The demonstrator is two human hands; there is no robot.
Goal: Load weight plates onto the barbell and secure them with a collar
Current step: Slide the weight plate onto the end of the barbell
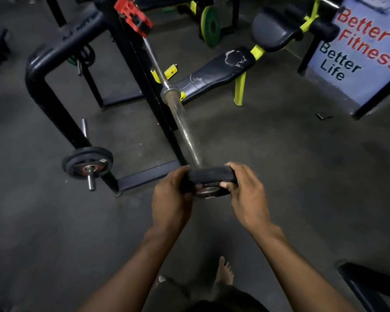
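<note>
A small black rubber-rimmed weight plate (208,180), round w/ a steel hub, is held at the near end of the chrome barbell (182,122). Left hand (171,199) grips at 9 o'clock, right hand (245,194) at 3, fingers curled over the rim. Open floor (279,154) is seen around.

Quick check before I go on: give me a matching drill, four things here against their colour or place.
1 held plate
2 far plate
3 bar sleeve
4 rack plate

a green and yellow
b bare metal, no plates
c gripped by left hand and right hand
d on a low rack peg

Pairs: 1-c, 2-a, 3-b, 4-d
</note>
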